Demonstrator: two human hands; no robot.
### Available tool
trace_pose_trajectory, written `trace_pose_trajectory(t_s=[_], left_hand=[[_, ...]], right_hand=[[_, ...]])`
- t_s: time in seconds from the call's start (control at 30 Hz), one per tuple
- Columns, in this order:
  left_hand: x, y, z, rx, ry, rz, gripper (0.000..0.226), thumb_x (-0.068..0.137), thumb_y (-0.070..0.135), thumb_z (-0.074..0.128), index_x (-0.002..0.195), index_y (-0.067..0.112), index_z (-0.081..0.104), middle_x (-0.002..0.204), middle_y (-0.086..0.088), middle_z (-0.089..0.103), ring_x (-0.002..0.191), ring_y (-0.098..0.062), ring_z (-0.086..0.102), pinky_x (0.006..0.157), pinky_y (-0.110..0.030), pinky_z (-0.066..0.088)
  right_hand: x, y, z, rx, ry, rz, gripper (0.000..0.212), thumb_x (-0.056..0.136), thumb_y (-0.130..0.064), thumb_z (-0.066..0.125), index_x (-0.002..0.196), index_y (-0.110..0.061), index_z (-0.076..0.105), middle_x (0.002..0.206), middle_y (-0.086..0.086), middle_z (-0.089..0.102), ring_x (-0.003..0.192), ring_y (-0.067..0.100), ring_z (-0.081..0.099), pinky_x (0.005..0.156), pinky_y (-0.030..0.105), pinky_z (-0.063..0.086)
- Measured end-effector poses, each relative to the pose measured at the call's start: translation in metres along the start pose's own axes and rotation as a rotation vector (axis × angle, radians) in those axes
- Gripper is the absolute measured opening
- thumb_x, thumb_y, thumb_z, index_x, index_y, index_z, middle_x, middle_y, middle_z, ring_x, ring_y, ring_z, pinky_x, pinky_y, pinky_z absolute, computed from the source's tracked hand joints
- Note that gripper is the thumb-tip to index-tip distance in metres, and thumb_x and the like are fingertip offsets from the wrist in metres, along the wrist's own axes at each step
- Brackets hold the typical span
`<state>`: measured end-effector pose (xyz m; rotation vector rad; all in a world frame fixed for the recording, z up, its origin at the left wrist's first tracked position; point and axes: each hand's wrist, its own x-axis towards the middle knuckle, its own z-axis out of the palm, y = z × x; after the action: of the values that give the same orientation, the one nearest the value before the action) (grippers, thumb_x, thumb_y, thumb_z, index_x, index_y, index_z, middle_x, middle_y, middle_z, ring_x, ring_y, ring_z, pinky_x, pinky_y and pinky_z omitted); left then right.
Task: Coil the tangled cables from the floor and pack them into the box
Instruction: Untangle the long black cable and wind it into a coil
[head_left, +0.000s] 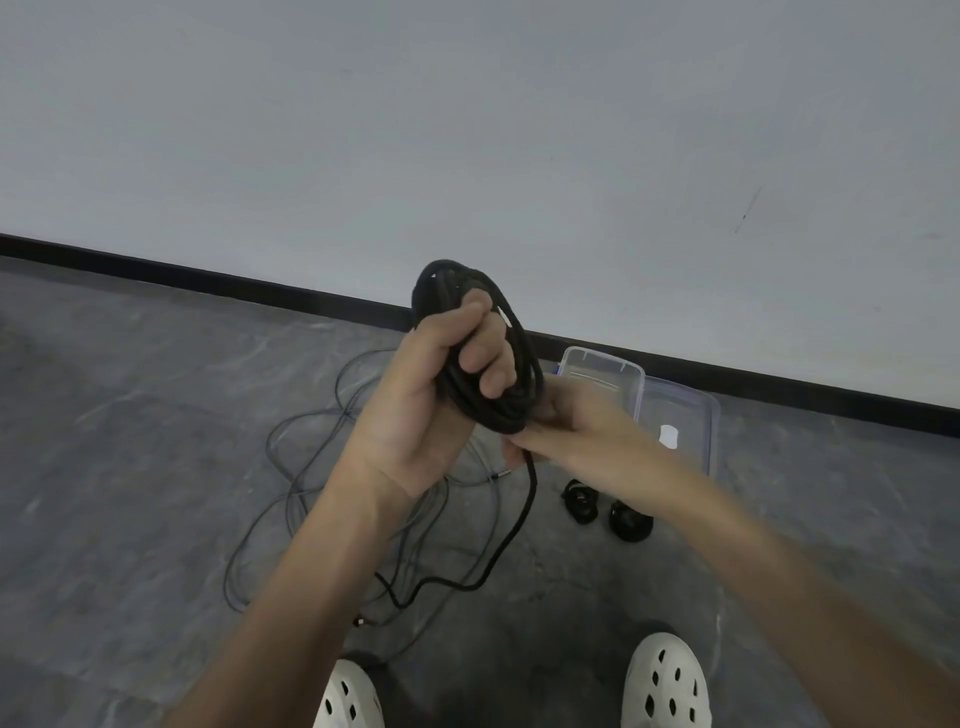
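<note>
1. Black cable coil (522, 374) sits mid-frame, left hand (415, 410) curled round it.
2. Right hand (582, 431) pinches its loose tail just below.
3. Clear box (696, 415) lies on the floor, right of middle.

A single wide-angle view sits on the person's head and faces forward and steeply down. The left hand (415, 395) and right hand (582, 436) hold the black cable coil (480, 291) close to the lens at centre. The floor (130, 415) fills the lower half, with the left shoe (348, 696) and right shoe (667, 686) at 6 o'clock; the wall (467, 130) rises toward 12 o'clock.
</note>
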<state>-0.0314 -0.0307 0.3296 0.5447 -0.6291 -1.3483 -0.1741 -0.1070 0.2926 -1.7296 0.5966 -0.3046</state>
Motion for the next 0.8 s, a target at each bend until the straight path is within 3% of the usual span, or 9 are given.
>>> trace_pose_trajectory(t_s=[0.1,0.2,0.23,0.3,0.4,0.47,0.57,0.7,0.8], left_hand=[[0.001,0.001,-0.002,0.075,0.094,0.053,0.015,0.093,0.024,0.043,0.079,0.02,0.04,0.058,0.013,0.044,0.052,-0.003,0.045,0.061,-0.016,0.042],[0.001,0.001,-0.002,0.089,0.117,0.069,0.015,0.094,0.025,0.044,0.08,0.021,0.041,0.06,0.012,0.043,0.053,-0.004,0.046,0.062,-0.017,0.042],[0.001,0.001,-0.002,0.089,0.117,0.075,0.015,0.094,0.025,0.044,0.08,0.02,0.04,0.06,0.012,0.043,0.053,-0.004,0.046,0.062,-0.017,0.042],[0.002,0.003,-0.001,0.084,0.112,0.092,0.015,0.094,0.025,0.044,0.08,0.021,0.041,0.06,0.012,0.043,0.052,-0.005,0.045,0.062,-0.017,0.042],[0.002,0.007,-0.001,0.103,0.13,0.126,0.016,0.094,0.025,0.044,0.079,0.021,0.041,0.06,0.012,0.043,0.052,-0.005,0.045,0.061,-0.017,0.044],[0.002,0.008,-0.002,0.156,0.171,0.158,0.017,0.094,0.023,0.045,0.079,0.02,0.04,0.061,0.011,0.043,0.053,-0.006,0.046,0.062,-0.017,0.045],[0.004,0.01,-0.007,0.274,0.264,0.246,0.018,0.096,0.022,0.047,0.079,0.018,0.041,0.065,0.009,0.045,0.058,-0.007,0.049,0.062,-0.018,0.045],[0.006,0.014,-0.013,0.406,0.374,0.332,0.019,0.091,0.029,0.053,0.082,0.015,0.043,0.067,0.007,0.048,0.061,-0.009,0.052,0.063,-0.021,0.047],[0.007,0.011,-0.013,0.515,0.396,0.359,0.02,0.092,0.031,0.055,0.079,0.017,0.045,0.067,0.007,0.049,0.062,-0.01,0.054,0.063,-0.023,0.046]], right_hand=[[0.001,0.002,0.002,-0.024,-0.059,0.046,0.013,0.091,-0.006,0.056,0.1,0.003,0.059,0.071,0.012,0.065,0.068,0.012,0.06,0.072,0.028,0.054],[0.001,0.001,-0.001,-0.077,-0.136,0.104,0.007,0.09,-0.011,0.06,0.095,-0.005,0.059,0.067,0.002,0.068,0.066,0.011,0.065,0.068,0.02,0.054],[0.001,0.002,-0.001,-0.14,-0.165,0.124,0.005,0.089,-0.014,0.062,0.089,-0.01,0.059,0.068,-0.001,0.069,0.068,0.01,0.067,0.069,0.021,0.055],[-0.001,0.009,0.001,-0.304,-0.207,0.148,0.014,0.087,-0.022,0.065,0.078,-0.015,0.057,0.069,-0.002,0.065,0.068,0.012,0.064,0.073,0.036,0.054],[-0.003,0.013,0.005,-0.381,-0.246,0.201,0.023,0.088,-0.029,0.064,0.083,-0.009,0.054,0.074,0.0,0.055,0.069,0.015,0.055,0.078,0.049,0.052],[-0.004,0.011,0.005,-0.406,-0.255,0.223,0.02,0.092,-0.03,0.06,0.085,-0.012,0.056,0.073,-0.004,0.058,0.068,0.011,0.056,0.075,0.044,0.053],[-0.009,0.002,0.011,-0.467,-0.229,0.185,0.026,0.096,-0.032,0.054,0.077,-0.016,0.06,0.056,-0.014,0.052,0.055,0.001,0.049,0.063,0.03,0.046],[-0.018,-0.017,0.015,-0.239,-0.131,0.122,0.019,0.094,-0.028,0.058,0.082,-0.014,0.063,0.062,-0.008,0.052,0.059,0.004,0.049,0.062,0.025,0.042],[-0.026,-0.03,0.011,0.046,-0.212,0.151,0.009,0.094,-0.018,0.058,0.09,-0.01,0.06,0.066,0.003,0.058,0.065,0.013,0.059,0.067,0.03,0.047]])
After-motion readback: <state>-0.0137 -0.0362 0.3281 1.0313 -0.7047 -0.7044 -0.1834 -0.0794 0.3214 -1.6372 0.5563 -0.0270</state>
